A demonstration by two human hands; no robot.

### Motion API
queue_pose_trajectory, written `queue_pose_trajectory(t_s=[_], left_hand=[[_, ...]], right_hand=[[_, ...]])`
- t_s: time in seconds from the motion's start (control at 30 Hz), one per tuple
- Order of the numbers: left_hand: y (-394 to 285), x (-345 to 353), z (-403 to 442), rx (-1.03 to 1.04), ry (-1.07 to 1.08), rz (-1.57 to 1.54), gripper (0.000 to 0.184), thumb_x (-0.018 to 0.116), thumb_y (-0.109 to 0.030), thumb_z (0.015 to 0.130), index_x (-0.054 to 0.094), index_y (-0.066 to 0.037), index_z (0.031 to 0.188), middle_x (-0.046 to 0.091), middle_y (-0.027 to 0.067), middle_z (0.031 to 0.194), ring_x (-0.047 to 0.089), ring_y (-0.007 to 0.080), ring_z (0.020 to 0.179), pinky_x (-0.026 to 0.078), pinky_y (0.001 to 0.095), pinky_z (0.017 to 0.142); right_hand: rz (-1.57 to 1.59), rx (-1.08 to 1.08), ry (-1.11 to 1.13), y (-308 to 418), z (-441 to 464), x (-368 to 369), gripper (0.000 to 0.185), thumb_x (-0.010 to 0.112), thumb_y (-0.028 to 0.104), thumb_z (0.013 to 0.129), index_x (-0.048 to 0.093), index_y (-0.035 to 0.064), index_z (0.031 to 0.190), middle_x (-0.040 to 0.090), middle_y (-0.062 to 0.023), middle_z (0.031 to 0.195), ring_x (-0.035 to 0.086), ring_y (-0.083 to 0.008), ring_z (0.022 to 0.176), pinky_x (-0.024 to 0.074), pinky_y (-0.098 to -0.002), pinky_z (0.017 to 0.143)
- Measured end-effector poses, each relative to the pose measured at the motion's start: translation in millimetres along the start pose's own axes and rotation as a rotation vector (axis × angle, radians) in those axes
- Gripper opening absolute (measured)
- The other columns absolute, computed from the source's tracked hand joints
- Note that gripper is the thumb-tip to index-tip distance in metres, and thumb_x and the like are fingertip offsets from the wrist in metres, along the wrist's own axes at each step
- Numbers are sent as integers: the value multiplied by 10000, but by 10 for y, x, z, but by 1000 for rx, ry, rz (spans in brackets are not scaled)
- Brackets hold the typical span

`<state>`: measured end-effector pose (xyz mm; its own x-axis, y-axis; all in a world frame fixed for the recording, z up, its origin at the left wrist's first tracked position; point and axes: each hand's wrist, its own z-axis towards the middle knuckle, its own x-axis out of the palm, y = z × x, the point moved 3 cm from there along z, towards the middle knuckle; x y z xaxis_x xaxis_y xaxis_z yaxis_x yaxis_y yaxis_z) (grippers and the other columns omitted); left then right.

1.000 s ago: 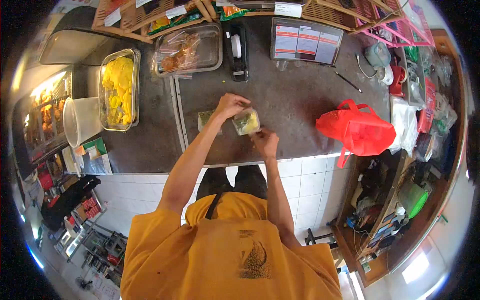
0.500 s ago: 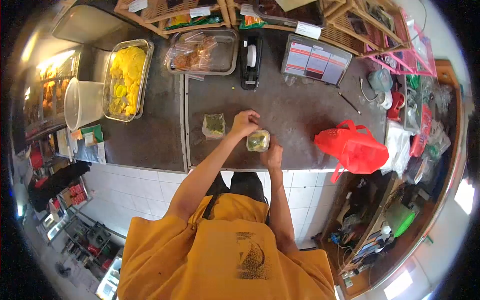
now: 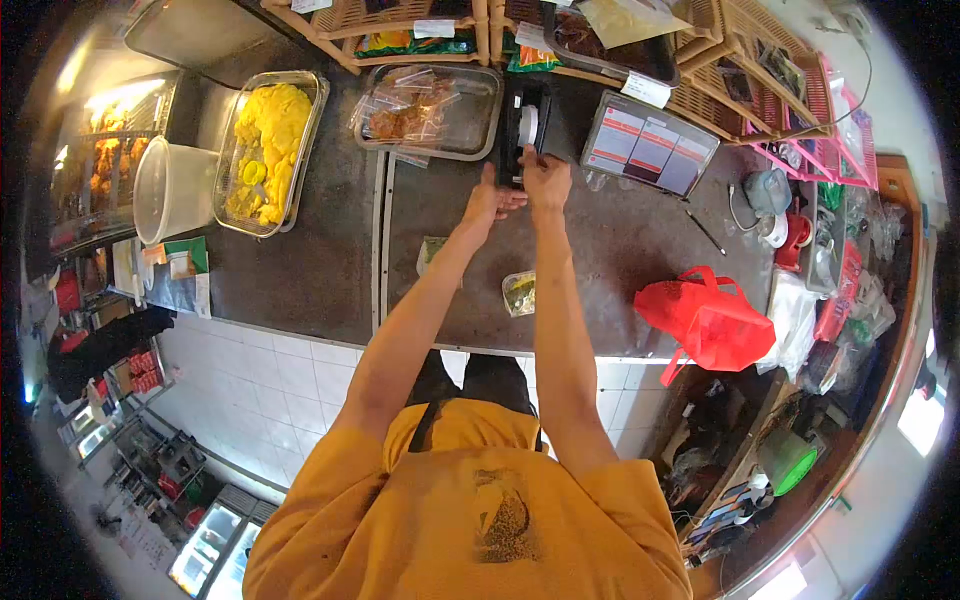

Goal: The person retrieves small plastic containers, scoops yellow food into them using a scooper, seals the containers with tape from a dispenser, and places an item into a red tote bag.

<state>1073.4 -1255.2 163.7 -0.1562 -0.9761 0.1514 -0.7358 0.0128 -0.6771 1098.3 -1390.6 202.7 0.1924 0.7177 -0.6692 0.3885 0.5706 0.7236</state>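
Reaching tape dispenser (image 3: 528, 125), small container (image 3: 519, 293) now released, left hand (image 3: 482, 206) spread, right hand (image 3: 547, 183) curled, grip unclear

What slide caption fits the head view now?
Left hand and right hand at the tape dispenser; small tub and red bag on the counter.

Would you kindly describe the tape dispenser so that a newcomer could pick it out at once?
Look at the far side of the dark counter. Between the clear tray of bagged food and the lit tablet lies the tape dispenser, the right hand at its near end. Unlike both neighbours, it is narrow and black, with a white roll.
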Motion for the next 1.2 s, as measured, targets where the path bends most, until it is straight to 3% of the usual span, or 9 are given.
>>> queue_pose_trajectory(t_s=[0.1, 0.2, 0.3, 0.33, 0.43, 0.53, 0.63, 0.77, 1.2], left_hand=[[-85, -61, -80, -22, 54, 14, 1016, 61, -806, 891, 741, -68, 1049, 735, 42, 999, 618, 137, 910, 429, 355, 802], [-191, -134, -79, -79, 285, -85, 889, 292, -795, 902, 716, -34, 1077, 725, 68, 1027, 611, 132, 974, 452, 335, 836], [-309, -114, -201, 20, 264, 131, 717, 527, -686, 895, 712, -23, 1095, 720, 53, 1030, 608, 112, 964, 453, 321, 830], [-290, -136, -169, 92, 252, 186, 515, 723, -521, 841, 745, -38, 1017, 728, 25, 949, 623, 101, 832, 478, 318, 755], [-259, -136, -78, 195, 230, 281, 509, 806, -523, 756, 773, -45, 926, 719, 19, 811, 603, 78, 694, 490, 287, 652], [-131, -116, 55, 187, 52, 357, 419, 840, -449, 730, 782, -45, 825, 701, 31, 684, 608, 96, 615, 499, 308, 597], [101, -123, 126, 600, -257, 994, 356, 851, -393, 714, 786, -66, 840, 697, 66, 657, 620, 103, 597, 500, 290, 600], [-619, -451, -444, 507, 45, 731, 298, 821, -354, 752, 779, -70, 836, 700, 97, 680, 629, 141, 584, 496, 297, 597], [94, -1238, -494, 824, -97, 924, 296, 836, -323, 719, 777, -95, 899, 703, 118, 732, 676, 247, 649, 513, 361, 620]], right_hand=[[351, 7, -144, -19, -368, -8, 302, 697, 288, 906, 673, 4, 1004, 702, -103, 896, 642, -192, 816, 490, -330, 780], [804, 108, -136, 144, -1419, -179, 203, 677, 144, 921, 614, 7, 1058, 664, -65, 894, 591, -139, 835, 480, -304, 763], [375, -90, -102, 280, -2440, -511, 199, 628, 169, 970, 655, -10, 889, 615, -27, 809, 541, -101, 749, 447, -254, 680], [382, 35, -46, 226, -2555, -507, 224, 628, 183, 973, 657, -13, 867, 602, -17, 774, 526, -92, 713, 430, -246, 646], [441, 295, 52, 81, -2706, -452, 284, 631, 219, 979, 662, -22, 831, 560, 12, 676, 479, -69, 617, 380, -233, 558], [473, 280, 60, -138, -2536, -312, 305, 642, 240, 976, 665, -33, 843, 542, 25, 635, 441, -52, 561, 357, -240, 506], [442, 330, 72, -136, -2552, -274, 296, 643, 237, 976, 667, -25, 842, 548, 23, 638, 433, -48, 550, 348, -239, 492], [529, 331, 143, -318, -2824, -40, 278, 652, 220, 970, 664, -25, 838, 552, 22, 643, 429, -49, 549, 359, -242, 495], [666, 664, 259, -137, -2712, 1101, 267, 658, 226, 944, 685, -16, 832, 603, -37, 595, 534, -98, 443, 385, -277, 396]])
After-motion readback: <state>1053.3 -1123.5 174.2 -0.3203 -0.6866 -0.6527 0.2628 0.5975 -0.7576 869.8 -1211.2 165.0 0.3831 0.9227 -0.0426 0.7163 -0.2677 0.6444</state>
